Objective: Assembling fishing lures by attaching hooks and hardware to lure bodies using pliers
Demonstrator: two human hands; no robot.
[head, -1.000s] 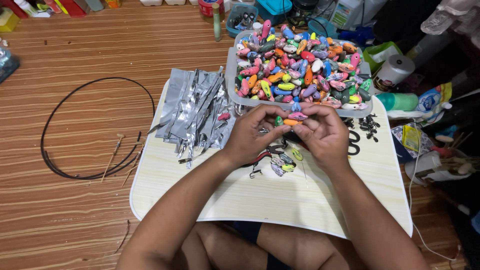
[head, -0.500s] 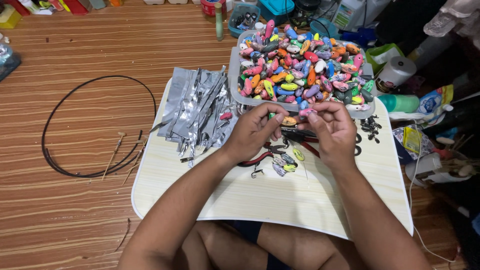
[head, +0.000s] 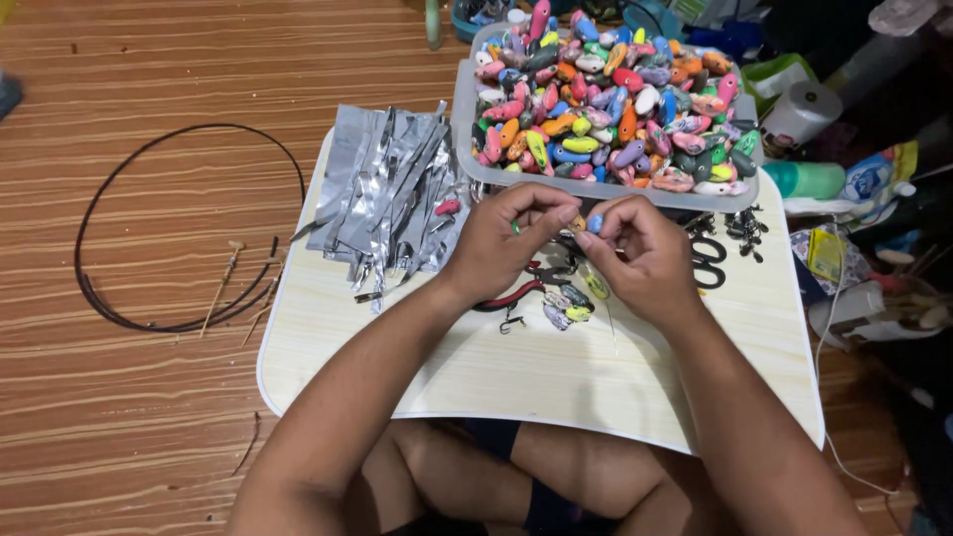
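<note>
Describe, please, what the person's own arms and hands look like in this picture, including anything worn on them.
Both arms are bare from the lower edge of the picture to the wrists: no sleeves show. The left hand and the right hand carry no gloves, and no watch, bracelet or ring can be seen on them. The fingers are uncovered too. No markings can be made out on either forearm.

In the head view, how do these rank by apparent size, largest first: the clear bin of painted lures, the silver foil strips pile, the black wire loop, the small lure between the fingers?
1. Black wire loop, widest outline.
2. Clear bin.
3. Silver foil strips pile; looks somewhat smaller than the bin, though not by much.
4. Small lure, pinched between left hand and right hand.
</note>
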